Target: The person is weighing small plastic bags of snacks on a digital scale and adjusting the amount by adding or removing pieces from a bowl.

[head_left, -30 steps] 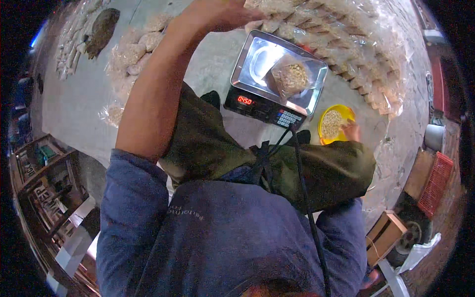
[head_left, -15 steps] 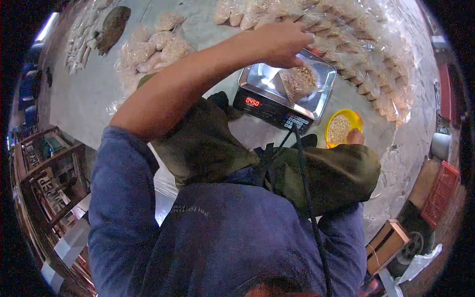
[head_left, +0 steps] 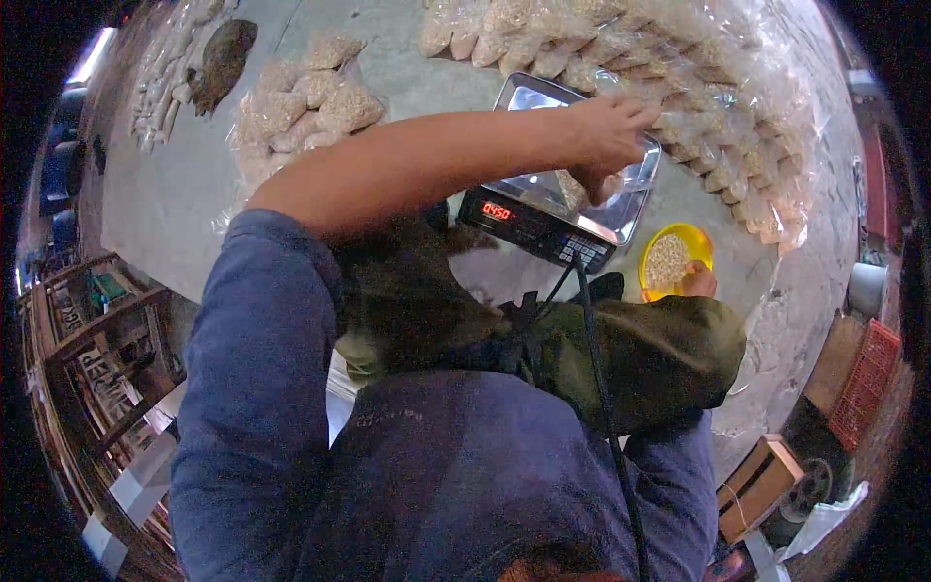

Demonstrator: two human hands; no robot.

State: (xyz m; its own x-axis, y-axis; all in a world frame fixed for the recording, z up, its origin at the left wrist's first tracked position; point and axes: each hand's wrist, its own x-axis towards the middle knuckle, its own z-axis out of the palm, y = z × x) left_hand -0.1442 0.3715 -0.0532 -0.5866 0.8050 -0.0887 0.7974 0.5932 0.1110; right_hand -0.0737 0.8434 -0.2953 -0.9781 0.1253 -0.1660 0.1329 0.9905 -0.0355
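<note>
Floor (head_left: 165, 218): grey, with rows of filled clear bags (head_left: 722, 107)
Scale (head_left: 539, 233): carries a partly hidden bag (head_left: 572, 190)
Left hand (head_left: 613, 136): over that bag, fingers spread
Right hand (head_left: 699, 280): at the yellow bowl (head_left: 694, 236) rim; cannot tell whether fingers pinch

Beyond the left forearm (head_left: 436, 160), floor (head_left: 422, 89) opens a way between the left pile of bags (head_left: 325, 95) and the scale (head_left: 538, 229). That arm blocks the scale's left; bag rows (head_left: 713, 107) crowd its far side. A narrow gap parts it from the bowl (head_left: 692, 237).
</note>
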